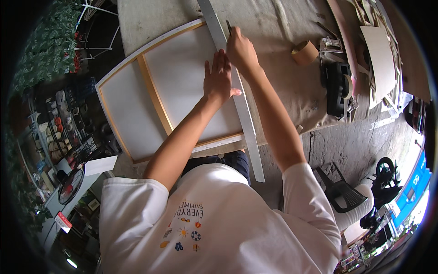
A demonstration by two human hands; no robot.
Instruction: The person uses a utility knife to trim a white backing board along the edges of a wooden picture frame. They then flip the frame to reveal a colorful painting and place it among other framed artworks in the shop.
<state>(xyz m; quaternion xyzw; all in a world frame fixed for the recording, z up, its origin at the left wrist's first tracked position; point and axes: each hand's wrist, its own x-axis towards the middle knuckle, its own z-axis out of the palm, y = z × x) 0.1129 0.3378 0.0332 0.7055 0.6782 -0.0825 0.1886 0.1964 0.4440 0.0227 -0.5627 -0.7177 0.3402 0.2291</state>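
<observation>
A wood-framed canvas [185, 68] lies face down on the covered table, its pale back and wooden crossbar [154, 91] showing. A long grey metal straightedge [249, 134] runs along its right side and sticks out past the near table edge. My left hand [219, 78] rests flat on the canvas and straightedge, fingers stretched forward and thumb out across the metal. Just beyond it, at the straightedge's right side, my right hand [242, 50] is closed round a slim dark tool [229, 27]. Most of that tool is hidden in the fist, and its kind is unclear.
On the table's right are a brown tape roll [305, 53], a black tape dispenser [337, 89], a staple gun [331, 45] and stacked thin boards [379, 59]. A black chair [340, 187] stands at the lower right. A fan [71, 186] and loaded shelves are at left.
</observation>
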